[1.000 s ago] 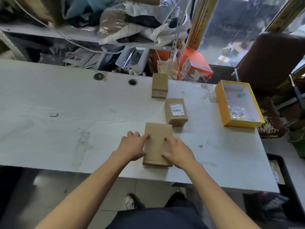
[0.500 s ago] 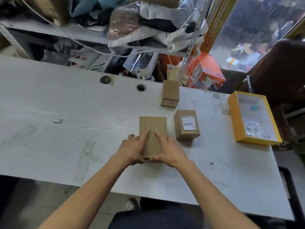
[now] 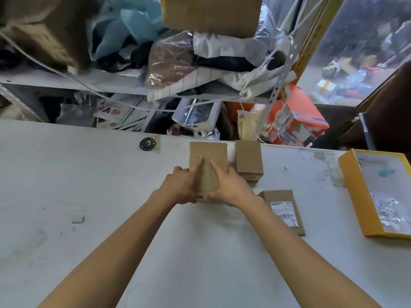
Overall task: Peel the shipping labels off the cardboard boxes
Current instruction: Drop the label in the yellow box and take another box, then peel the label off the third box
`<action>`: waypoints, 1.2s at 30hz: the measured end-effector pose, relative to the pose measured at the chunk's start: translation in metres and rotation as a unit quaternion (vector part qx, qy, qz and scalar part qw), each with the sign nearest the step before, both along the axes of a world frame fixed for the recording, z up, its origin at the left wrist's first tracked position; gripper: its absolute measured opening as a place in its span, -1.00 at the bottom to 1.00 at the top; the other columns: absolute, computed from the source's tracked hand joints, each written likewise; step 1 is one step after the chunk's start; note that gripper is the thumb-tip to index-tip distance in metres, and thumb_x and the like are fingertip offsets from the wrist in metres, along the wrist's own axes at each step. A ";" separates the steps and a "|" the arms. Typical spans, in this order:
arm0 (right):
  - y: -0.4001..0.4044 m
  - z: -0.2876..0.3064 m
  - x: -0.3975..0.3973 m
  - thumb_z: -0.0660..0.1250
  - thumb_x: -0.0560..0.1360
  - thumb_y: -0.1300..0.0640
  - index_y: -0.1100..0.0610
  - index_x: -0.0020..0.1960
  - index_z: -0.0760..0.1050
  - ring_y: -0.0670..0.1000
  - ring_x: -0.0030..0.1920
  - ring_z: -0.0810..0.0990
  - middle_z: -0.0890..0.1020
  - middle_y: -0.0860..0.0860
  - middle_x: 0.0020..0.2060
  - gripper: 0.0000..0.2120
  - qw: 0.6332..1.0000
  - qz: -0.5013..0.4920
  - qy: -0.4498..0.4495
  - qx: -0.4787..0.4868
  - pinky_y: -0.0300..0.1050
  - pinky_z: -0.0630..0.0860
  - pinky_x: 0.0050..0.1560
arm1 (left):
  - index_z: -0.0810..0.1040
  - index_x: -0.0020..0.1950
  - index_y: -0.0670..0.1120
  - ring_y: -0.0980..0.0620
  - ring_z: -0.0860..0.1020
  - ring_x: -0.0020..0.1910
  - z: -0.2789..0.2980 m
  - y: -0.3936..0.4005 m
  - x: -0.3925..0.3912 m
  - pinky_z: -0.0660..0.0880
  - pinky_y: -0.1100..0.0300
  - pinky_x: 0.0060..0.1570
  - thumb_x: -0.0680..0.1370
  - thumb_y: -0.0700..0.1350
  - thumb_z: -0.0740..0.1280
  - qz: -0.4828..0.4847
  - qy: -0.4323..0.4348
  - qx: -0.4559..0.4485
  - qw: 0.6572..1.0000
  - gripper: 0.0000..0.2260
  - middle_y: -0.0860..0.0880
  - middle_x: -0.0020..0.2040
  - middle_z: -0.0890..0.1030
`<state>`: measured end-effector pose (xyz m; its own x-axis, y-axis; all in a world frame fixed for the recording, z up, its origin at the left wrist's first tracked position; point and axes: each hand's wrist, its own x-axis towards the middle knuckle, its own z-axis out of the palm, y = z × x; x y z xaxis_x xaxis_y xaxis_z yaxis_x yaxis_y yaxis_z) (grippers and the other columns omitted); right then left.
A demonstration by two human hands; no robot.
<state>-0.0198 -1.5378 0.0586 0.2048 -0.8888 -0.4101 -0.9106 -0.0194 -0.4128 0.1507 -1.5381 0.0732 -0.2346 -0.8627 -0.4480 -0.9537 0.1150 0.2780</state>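
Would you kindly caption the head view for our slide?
Both hands, left and right, grip a plain cardboard box on the table.

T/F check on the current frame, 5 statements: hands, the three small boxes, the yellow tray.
1. Both hands hold the same cardboard box. True: the left hand and right hand grip the held box from either side.
2. The top face of the held box shows a white label. False: that face is plain brown.
3. A box with a white shipping label lies to the right of the right forearm. True: the labelled box has its shipping label facing up.
4. The yellow tray sits at the table's left edge. False: the yellow tray is at the right.
5. The box beside the held one is stacked on it. False: the small box stands on the table beside it.
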 end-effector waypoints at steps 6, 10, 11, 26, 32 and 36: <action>-0.030 -0.008 0.007 0.45 0.37 -0.18 -0.05 0.53 0.06 0.25 0.23 0.48 0.18 0.17 0.45 -0.12 1.000 -0.004 0.009 -0.015 0.07 0.50 0.16 | -0.07 0.56 0.07 -0.20 0.39 0.12 -0.012 -0.039 0.006 0.49 -0.08 0.04 0.45 -0.11 0.36 -0.009 0.002 0.007 1.000 -0.19 -0.15 0.09 0.51; -0.026 -0.004 0.003 0.45 0.41 -0.11 0.01 0.50 0.15 0.19 0.24 0.48 0.22 0.11 0.44 -0.21 1.000 -0.008 0.011 -0.026 0.06 0.51 0.16 | -0.03 0.54 0.06 -0.20 0.39 0.11 -0.014 -0.041 0.006 0.49 -0.10 0.06 0.45 -0.14 0.35 -0.021 -0.011 0.003 1.000 -0.22 -0.17 0.14 0.50; -0.021 -0.001 -0.001 0.44 0.43 -0.07 0.03 0.49 0.19 0.18 0.26 0.46 0.23 0.10 0.44 -0.26 0.999 -0.011 0.010 -0.035 0.05 0.50 0.16 | 0.00 0.54 0.05 -0.21 0.38 0.14 -0.013 -0.040 0.005 0.48 -0.09 0.07 0.46 -0.13 0.36 -0.022 -0.017 -0.001 1.000 -0.24 -0.18 0.17 0.48; 0.057 0.002 -0.139 0.32 0.51 0.03 0.02 0.47 0.27 0.14 0.43 0.20 0.21 0.08 0.48 -0.44 0.988 -0.108 0.056 -0.097 0.04 0.35 0.35 | 0.00 0.55 0.11 -0.31 -0.22 0.53 -0.001 0.042 -0.138 -0.05 -0.34 0.44 0.41 0.07 0.46 -0.078 -0.017 -0.051 0.996 -0.14 -0.16 0.57 -0.22; 0.100 -0.021 -0.195 0.40 0.42 -0.16 -0.08 0.52 0.10 0.15 0.34 0.40 0.27 0.09 0.44 -0.22 0.993 -0.117 0.013 -0.011 0.03 0.44 0.22 | -0.29 0.56 0.07 -0.25 -0.23 0.54 -0.032 0.080 -0.197 -0.11 -0.35 0.44 0.30 0.24 0.52 -0.060 0.020 -0.005 0.998 0.17 -0.12 0.57 -0.31; 0.125 -0.032 -0.198 0.43 0.41 -0.16 -0.08 0.57 -0.05 0.13 0.34 0.41 0.32 0.08 0.41 -0.08 0.996 -0.072 -0.011 0.047 -0.05 0.40 0.23 | -0.30 0.56 0.08 -0.23 -0.11 0.55 -0.045 0.095 -0.208 -0.06 -0.39 0.41 0.30 0.24 0.52 -0.058 0.009 0.004 0.998 0.17 -0.02 0.58 -0.28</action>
<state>-0.2180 -1.4132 0.0261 0.0877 -0.8679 -0.4889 -0.8920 0.1501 -0.4264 -0.0568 -1.4431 0.0285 -0.3410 -0.8253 -0.4502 -0.9288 0.2218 0.2969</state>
